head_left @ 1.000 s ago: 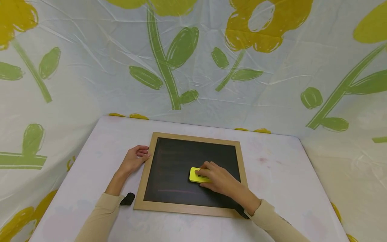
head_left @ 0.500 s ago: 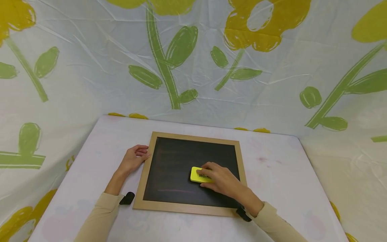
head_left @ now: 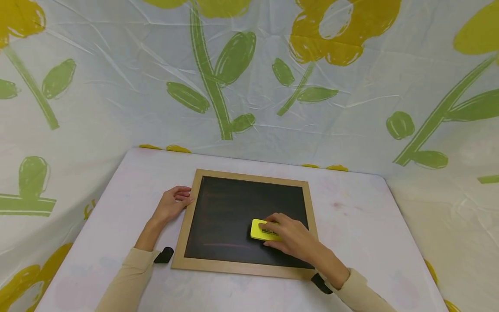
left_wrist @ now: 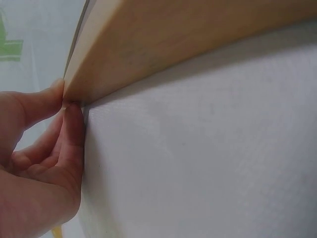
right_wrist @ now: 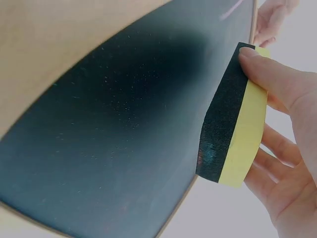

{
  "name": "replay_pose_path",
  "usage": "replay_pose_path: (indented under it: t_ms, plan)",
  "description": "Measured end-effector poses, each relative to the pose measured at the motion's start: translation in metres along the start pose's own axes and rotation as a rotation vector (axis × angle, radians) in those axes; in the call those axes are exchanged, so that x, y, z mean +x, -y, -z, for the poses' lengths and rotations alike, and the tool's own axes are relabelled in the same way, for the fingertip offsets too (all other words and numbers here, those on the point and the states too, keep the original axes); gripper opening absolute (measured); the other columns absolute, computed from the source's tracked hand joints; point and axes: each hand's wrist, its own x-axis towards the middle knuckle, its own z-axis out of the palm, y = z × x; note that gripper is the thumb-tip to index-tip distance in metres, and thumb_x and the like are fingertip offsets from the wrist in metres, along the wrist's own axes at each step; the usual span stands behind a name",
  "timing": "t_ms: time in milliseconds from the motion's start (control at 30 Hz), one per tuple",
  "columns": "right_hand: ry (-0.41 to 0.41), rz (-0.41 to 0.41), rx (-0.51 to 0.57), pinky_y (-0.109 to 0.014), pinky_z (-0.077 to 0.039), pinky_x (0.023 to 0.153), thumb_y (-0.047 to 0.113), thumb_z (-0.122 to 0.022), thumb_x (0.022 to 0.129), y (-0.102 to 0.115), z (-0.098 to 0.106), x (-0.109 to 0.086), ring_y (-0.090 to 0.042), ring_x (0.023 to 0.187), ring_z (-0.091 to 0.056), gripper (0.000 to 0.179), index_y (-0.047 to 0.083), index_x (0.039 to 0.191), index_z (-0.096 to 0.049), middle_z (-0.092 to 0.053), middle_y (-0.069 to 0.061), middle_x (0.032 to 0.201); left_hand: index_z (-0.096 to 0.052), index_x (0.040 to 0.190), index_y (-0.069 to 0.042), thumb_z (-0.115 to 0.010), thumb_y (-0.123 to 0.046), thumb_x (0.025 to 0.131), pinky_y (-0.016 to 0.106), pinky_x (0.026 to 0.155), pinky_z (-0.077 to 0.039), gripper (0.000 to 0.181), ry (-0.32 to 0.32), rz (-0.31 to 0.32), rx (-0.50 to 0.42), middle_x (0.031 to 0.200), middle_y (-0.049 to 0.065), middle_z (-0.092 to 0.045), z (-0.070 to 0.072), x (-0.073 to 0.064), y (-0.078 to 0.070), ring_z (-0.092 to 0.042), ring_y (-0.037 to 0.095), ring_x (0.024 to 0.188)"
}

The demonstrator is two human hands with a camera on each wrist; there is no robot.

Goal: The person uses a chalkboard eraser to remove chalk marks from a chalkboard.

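Observation:
A small chalkboard [head_left: 234,208] with a light wooden frame lies flat on the table. Pinkish streaks mark its dark surface, the clearest near the front left. My right hand [head_left: 292,236] grips a yellow eraser [head_left: 257,229] by its long sides, over the board's right half. The eraser's black felt [right_wrist: 223,119] faces the board and looks raised a little off it, with dusty coloured smudges at one end. At the board's left edge, my left hand [head_left: 171,206] holds the wooden frame [left_wrist: 138,49], thumb at the upper edge and a finger low against its side.
A pale patterned cloth covers the table [head_left: 351,225]. Behind and at both sides hangs a white curtain [head_left: 148,86] printed with yellow flowers. Black wrist devices sit at the left cuff [head_left: 163,255] and right cuff [head_left: 321,284].
My right hand has drawn the eraser slightly right and toward me, and it now looks lifted from the board. My left hand stays on the frame.

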Motion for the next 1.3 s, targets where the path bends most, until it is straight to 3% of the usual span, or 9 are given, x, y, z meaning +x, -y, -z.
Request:
replay_pose_path:
  t_ms: [333,767,1067,1300]
  plan:
    - [-0.009,-0.003,0.013,-0.035,-0.059,0.074,0.035,-0.089,0.081,0.005,-0.001,-0.016,-0.021,0.099,-0.067,0.045,0.017,0.12,-0.074,-0.065,-0.006,0.116,-0.06,0.13,0.007,-0.072,-0.011,0.096,0.019,0.072,-0.048,0.04,0.002,0.019,-0.003,0.112,0.022,-0.065,-0.001,0.0,0.0,-0.063,0.025,0.093]
    - [0.07,-0.08,0.065,-0.036,-0.058,0.08,0.037,-0.084,0.086,0.016,-0.003,-0.028,-0.016,0.103,-0.065,0.044,0.019,0.125,-0.074,-0.064,-0.002,0.12,-0.06,0.13,0.007,-0.072,-0.01,0.096,0.019,0.073,-0.048,0.04,0.001,0.014,-0.007,0.114,0.022,-0.065,0.0,0.001,0.001,-0.063,0.026,0.094]
    - [0.084,-0.074,0.069,-0.039,-0.058,0.08,0.039,-0.084,0.086,0.019,-0.008,-0.03,-0.019,0.105,-0.066,0.046,0.019,0.126,-0.073,-0.065,-0.003,0.121,-0.061,0.129,0.008,-0.072,-0.009,0.096,0.019,0.073,-0.048,0.04,0.0,-0.01,-0.012,0.112,0.022,-0.066,0.0,0.002,0.002,-0.063,0.021,0.091]
    - [0.039,-0.019,0.047,-0.034,-0.059,0.079,0.038,-0.086,0.083,0.018,-0.011,-0.03,-0.019,0.103,-0.066,0.052,0.013,0.127,-0.073,-0.068,-0.004,0.123,-0.061,0.13,0.008,-0.072,-0.01,0.096,0.019,0.072,-0.048,0.04,-0.001,-0.005,-0.001,0.112,0.022,-0.066,0.0,0.001,0.001,-0.064,0.025,0.093]
